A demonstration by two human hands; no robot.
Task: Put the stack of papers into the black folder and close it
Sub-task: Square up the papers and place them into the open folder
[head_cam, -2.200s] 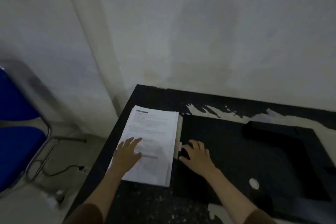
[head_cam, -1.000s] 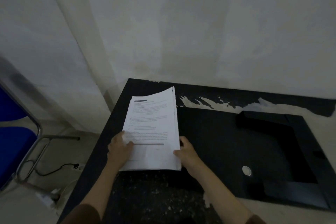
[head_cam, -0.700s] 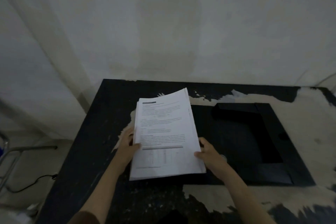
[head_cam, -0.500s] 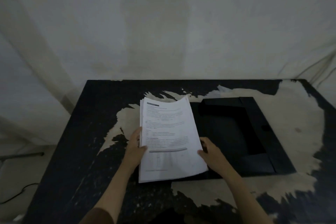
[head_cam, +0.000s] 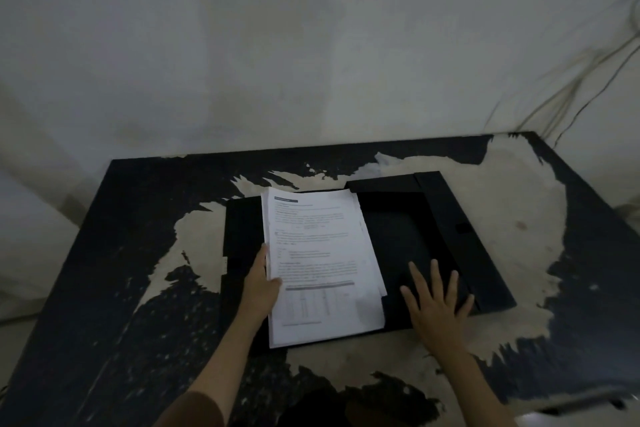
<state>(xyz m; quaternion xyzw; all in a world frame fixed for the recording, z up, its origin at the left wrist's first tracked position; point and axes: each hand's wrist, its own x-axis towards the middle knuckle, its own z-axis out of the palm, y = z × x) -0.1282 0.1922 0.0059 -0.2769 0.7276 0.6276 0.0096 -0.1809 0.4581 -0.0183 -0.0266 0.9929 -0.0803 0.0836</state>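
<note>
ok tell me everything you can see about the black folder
The black folder lies open and flat on the worn table, matte and card-like. Its right side carries raised flaps along the far and right edges, the right flap with a small slot. The stack of papers sits over its middle, slightly tilted, not yet squared into the right side. The left hand grips the stack's left edge; the right hand rests spread on the folder's near right part.

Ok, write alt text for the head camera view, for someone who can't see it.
A person's left hand holds a stack of papers by its left edge over an open black folder on a worn black table. The right hand lies flat, fingers spread, on the folder's inside.
</note>
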